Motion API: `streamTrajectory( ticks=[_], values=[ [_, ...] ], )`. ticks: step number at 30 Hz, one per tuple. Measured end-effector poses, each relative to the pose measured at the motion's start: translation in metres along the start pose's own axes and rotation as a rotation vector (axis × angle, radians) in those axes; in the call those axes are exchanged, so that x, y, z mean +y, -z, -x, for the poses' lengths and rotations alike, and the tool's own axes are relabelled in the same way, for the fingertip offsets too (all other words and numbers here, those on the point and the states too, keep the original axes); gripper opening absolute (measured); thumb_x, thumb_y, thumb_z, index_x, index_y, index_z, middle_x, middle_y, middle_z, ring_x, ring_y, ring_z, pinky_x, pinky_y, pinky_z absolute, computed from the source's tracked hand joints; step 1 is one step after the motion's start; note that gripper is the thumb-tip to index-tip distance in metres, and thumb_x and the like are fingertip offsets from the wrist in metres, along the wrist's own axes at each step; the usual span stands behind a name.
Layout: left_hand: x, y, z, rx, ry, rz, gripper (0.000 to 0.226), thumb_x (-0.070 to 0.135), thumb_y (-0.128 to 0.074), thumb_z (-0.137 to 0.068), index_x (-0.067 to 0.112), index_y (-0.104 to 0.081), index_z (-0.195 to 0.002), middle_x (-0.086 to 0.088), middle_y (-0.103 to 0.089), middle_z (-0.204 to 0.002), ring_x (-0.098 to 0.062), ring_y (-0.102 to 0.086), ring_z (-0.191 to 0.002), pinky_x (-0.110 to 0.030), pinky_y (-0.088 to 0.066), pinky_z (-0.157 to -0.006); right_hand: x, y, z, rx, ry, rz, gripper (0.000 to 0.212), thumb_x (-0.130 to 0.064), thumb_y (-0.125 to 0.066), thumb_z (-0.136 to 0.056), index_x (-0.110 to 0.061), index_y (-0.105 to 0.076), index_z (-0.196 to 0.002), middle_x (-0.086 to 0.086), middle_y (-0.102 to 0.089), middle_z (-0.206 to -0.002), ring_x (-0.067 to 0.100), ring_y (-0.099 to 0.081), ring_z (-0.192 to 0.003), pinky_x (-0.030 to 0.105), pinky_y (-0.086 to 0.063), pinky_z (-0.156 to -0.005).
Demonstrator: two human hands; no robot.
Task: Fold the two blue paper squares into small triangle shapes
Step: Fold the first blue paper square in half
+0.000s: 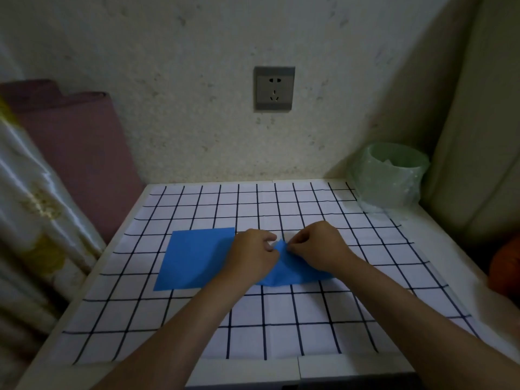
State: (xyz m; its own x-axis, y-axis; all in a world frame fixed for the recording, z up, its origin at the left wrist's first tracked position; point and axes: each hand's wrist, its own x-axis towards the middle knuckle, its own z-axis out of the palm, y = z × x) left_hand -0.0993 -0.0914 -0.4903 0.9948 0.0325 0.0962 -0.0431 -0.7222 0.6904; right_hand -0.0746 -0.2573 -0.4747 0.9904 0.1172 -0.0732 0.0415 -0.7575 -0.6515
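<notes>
Both hands work at frame centre on one blue sheet. The right hand (315, 246) has its fingers curled and pinches the raised top corner of the folded sheet (292, 274). The left hand (251, 256) is also curled and seems to pinch the same corner from the other side, though its fingertips are partly hidden. The sheet is half-folded and puffed up, not flat, with its lower edge lying on the table (281, 327).

Step in hand, by my reading: bring the corner to its match and crease. To do it well, line up the edges before pressing, keep one hand pinning the corner, and run the other along the fold from the middle outward. The paper looks thin and slightly rumpled, so a hard pull could tear or skew it.

The flat square (194, 257), just left of centre, is unfolded. The left hand and wrist overlap its right edge, so it may get dragged or dented; better to keep the work clear of it.

Around: checked cloth (281, 209) under everything, lined bin (391, 175) upper right and well apart, socket (274, 88) on the wall at top centre, pink roll (84, 153) on the left, orange thing (505, 266) at the right edge. None of these blocks the fold.
</notes>
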Motion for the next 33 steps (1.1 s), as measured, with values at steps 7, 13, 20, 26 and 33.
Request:
streamTrajectory(
  ticks=[7, 13, 20, 26, 33],
  values=[
    [0.003, 0.0, 0.0, -0.016, -0.144, -0.228, 0.034, 0.023, -0.065, -0.089, 0.019, -0.066, -0.123, -0.003, -0.069, -0.11, -0.018, -0.064, -0.097, -0.031, -0.055, -0.085, -0.004, -0.002, -0.003, -0.02, -0.028, 0.064, 0.012, -0.03, -0.072, -0.084, -0.021, -0.079, -0.081, -0.002, -0.075, -0.078, 0.012, -0.069, -0.076, 0.035, -0.06, -0.077],
    [0.006, 0.008, 0.003, -0.063, -0.333, -0.253, 0.016, 0.01, -0.064, -0.089, 0.018, -0.075, -0.096, 0.0, -0.056, -0.099, -0.016, -0.055, -0.095, -0.031, -0.051, -0.077, -0.01, -0.003, -0.002, -0.004, -0.03, 0.131, 0.018, -0.032, -0.073, -0.082, -0.015, -0.078, -0.079, 0.004, -0.075, -0.078, 0.017, -0.071, -0.075, 0.038, -0.06, -0.076],
    [0.007, 0.015, 0.005, -0.168, -0.379, -0.248, 0.01, 0.012, -0.065, -0.084, 0.012, -0.075, -0.082, -0.002, -0.06, -0.087, -0.018, -0.058, -0.083, -0.033, -0.052, -0.07, -0.013, -0.005, 0.018, 0.14, 0.334, 0.506, 0.021, -0.038, -0.054, -0.094, -0.039, -0.073, -0.104, -0.006, -0.065, -0.099, 0.017, -0.059, -0.093, 0.034, -0.037, -0.088],
    [0.005, 0.017, 0.015, -0.157, -0.409, -0.267, 0.015, 0.021, -0.068, -0.086, 0.007, -0.074, -0.086, -0.005, -0.062, -0.094, -0.017, -0.053, -0.092, -0.039, -0.051, -0.078, -0.008, -0.001, 0.031, 0.033, 0.391, 0.606, 0.031, -0.031, -0.043, -0.086, -0.023, -0.073, -0.09, -0.004, -0.059, -0.095, 0.016, -0.046, -0.086, 0.032, -0.029, -0.081],
    [0.006, 0.018, 0.046, -0.154, -0.541, -0.319, 0.022, 0.01, -0.054, -0.094, 0.015, -0.075, -0.097, -0.004, -0.062, -0.095, -0.014, -0.051, -0.093, -0.031, -0.049, -0.078, -0.007, 0.0, 0.043, -0.009, 0.445, 0.665, 0.036, -0.027, -0.046, -0.089, -0.033, -0.071, -0.115, -0.004, -0.057, -0.109, 0.018, -0.045, -0.102, 0.036, -0.029, -0.091]
  ],
)
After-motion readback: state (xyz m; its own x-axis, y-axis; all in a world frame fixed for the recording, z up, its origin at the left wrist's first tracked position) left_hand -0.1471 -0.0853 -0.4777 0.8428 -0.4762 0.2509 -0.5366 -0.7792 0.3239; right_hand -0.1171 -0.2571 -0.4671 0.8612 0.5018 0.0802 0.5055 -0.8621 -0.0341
